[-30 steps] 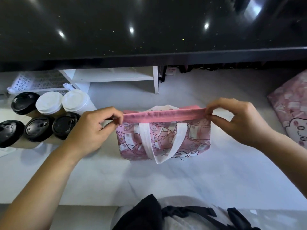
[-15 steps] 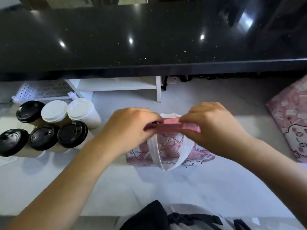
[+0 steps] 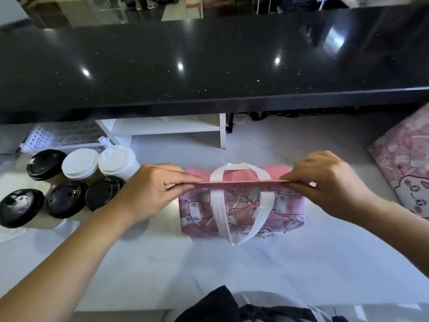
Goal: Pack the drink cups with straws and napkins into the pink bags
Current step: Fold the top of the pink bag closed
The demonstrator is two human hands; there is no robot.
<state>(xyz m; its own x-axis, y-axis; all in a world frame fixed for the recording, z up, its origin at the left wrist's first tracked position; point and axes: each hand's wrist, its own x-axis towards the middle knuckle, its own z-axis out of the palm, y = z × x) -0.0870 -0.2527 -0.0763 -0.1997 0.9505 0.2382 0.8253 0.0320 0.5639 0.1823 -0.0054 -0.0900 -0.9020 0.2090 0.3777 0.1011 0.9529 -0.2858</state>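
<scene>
Our left hand (image 3: 148,194) and right hand (image 3: 325,184) each pinch one end of the pink bag's (image 3: 241,210) top rim, pulled flat between them. Bag sits on the white counter (image 3: 209,263), inside hidden. Six lidded cups (image 3: 69,182), four black lids and two white, just left of our left hand. Second pink bag (image 3: 404,163) right of our right hand.

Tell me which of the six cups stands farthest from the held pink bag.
The black-lidded cup at the left end of the near row; the other five stand closer to the bag.
</scene>
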